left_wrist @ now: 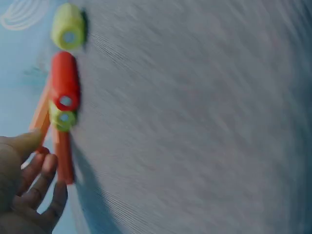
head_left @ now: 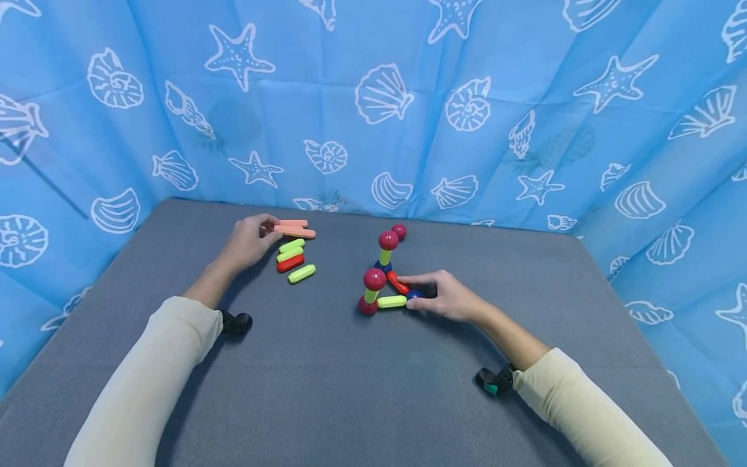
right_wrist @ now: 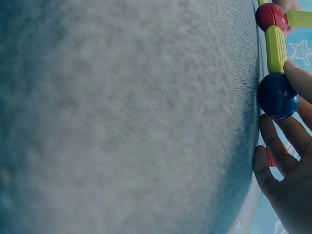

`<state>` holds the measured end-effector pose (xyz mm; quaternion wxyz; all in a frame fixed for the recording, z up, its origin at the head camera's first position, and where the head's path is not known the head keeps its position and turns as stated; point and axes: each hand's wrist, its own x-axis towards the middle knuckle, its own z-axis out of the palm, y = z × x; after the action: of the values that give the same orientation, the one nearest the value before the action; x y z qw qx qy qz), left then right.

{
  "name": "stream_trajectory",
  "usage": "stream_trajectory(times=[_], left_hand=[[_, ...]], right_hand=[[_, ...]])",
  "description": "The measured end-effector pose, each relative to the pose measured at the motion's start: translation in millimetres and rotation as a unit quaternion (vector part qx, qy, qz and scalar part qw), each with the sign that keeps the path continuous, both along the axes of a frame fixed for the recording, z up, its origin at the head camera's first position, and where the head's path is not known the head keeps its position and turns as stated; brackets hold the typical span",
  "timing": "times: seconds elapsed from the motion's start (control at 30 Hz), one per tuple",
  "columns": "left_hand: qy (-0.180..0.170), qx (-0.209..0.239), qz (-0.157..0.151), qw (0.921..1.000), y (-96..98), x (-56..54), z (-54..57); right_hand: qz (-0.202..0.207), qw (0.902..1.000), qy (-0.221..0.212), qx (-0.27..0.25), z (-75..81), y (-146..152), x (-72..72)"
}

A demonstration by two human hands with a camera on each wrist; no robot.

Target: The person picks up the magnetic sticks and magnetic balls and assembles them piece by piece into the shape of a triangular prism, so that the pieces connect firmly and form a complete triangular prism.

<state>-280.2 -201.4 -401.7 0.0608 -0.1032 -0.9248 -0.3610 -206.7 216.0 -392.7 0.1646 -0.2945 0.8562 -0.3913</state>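
Observation:
At the far left of the table, my left hand [head_left: 251, 241] pinches the end of one orange rod [left_wrist: 42, 117] between thumb and fingers. Another orange rod [head_left: 292, 223] lies close beside it. My right hand [head_left: 448, 296] grips a blue ball [right_wrist: 278, 100] at the right corner of a ball-and-rod structure, thumb and fingers on either side. Its index finger reaches along a red rod [head_left: 397, 283]. From that ball a yellow-green rod [head_left: 391, 301] runs left to a dark red ball [head_left: 368, 305]. Upright yellow-green rods carry dark red balls [head_left: 374, 279] on top.
Near my left hand lie several yellow-green rods [head_left: 301, 274] and a red rod [head_left: 290, 263]. A loose-looking dark red ball [head_left: 399, 231] sits behind the structure. A blue seashell curtain [head_left: 350, 130] hangs along the back and sides of the grey table [head_left: 350, 389].

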Motion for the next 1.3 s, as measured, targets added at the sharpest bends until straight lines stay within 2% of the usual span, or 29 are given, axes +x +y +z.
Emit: stream_trajectory(times=[0.07,0.17,0.23,0.33,0.4,0.47,0.57,0.77,0.87,1.0,1.17,1.3], left_hand=[[0.001,0.06,-0.003,0.9982,4.0,0.1,5.3],[-0.017,0.148,-0.018,0.9886,12.7,2.4,16.1],[-0.042,0.215,-0.033,0.9752,20.7,6.9,22.8],[-0.077,0.305,-0.063,0.9473,37.4,16.5,28.6],[-0.1,0.341,-0.086,0.9306,50.0,23.1,29.7],[-0.115,0.351,-0.111,0.9224,62.8,29.3,29.5],[-0.133,0.341,-0.144,0.9195,80.4,37.0,28.7],[-0.148,0.323,-0.182,0.9168,103.5,44.8,26.8],[-0.156,0.32,-0.19,0.9148,110.0,45.8,25.4],[-0.161,0.308,-0.199,0.9164,117.1,45.5,24.3],[-0.172,0.288,-0.227,0.9141,124.0,43.2,25.9],[-0.165,0.268,-0.237,0.9191,124.3,41.5,30.5]], right_hand=[[0.001,1.0,0.002,-0.002,0.0,0.6,-0.1],[0.001,1.0,0.005,-0.005,-0.2,1.2,0.0],[0.002,1.0,0.004,-0.005,-0.1,1.3,0.3],[0.002,1.0,0.001,0.0,-0.1,1.4,0.3],[0.005,1.0,0.001,0.001,0.0,1.4,0.1],[0.006,1.0,0.003,0.0,-0.1,1.5,-0.2],[0.007,1.0,0.004,-0.001,0.1,1.1,-0.2],[0.009,1.0,-0.002,0.001,0.2,1.0,0.6],[0.009,1.0,-0.003,-0.001,0.1,1.1,0.9],[0.01,1.0,0.0,-0.002,-0.4,1.2,1.0],[0.013,0.9999,-0.004,-0.003,-0.5,1.0,0.7],[0.014,0.9999,-0.005,-0.003,-0.2,0.6,0.2]])
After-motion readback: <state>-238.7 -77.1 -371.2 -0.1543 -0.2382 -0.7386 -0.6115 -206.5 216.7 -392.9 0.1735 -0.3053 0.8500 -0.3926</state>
